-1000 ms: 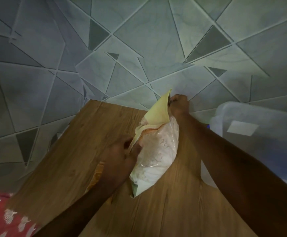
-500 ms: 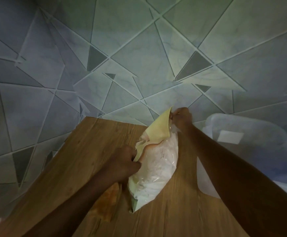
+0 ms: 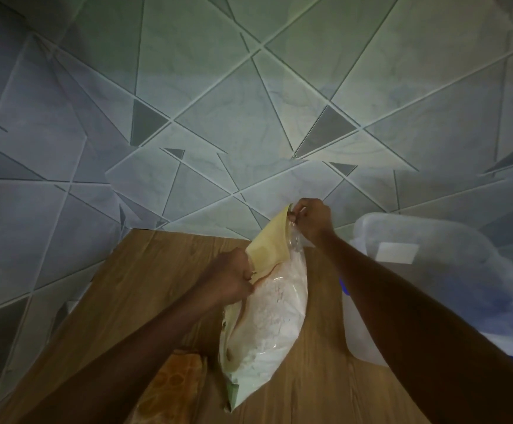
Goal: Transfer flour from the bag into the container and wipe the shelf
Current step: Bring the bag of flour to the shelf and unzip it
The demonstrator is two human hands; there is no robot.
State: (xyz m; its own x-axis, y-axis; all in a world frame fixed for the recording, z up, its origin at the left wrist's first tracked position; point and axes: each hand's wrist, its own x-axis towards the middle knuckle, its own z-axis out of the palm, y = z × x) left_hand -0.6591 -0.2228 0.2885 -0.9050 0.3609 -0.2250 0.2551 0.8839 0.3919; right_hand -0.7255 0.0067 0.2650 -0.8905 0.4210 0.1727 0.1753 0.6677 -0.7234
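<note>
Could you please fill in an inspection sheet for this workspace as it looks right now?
Surface: wooden shelf, bare wood at left.
Job's things: flour bag lying on the shelf, top held open; translucent container at right, lid on.
Clutter: orange cloth beside the bag.
Grippers: left hand grips the bag's near edge; right hand pinches its top corner.
Cables: nothing seen.
Surroundings: geometric tiled wall behind.

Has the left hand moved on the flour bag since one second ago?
Yes. The left hand has slid up the flour bag toward its yellow top flap, away from the orange cloth.
</note>
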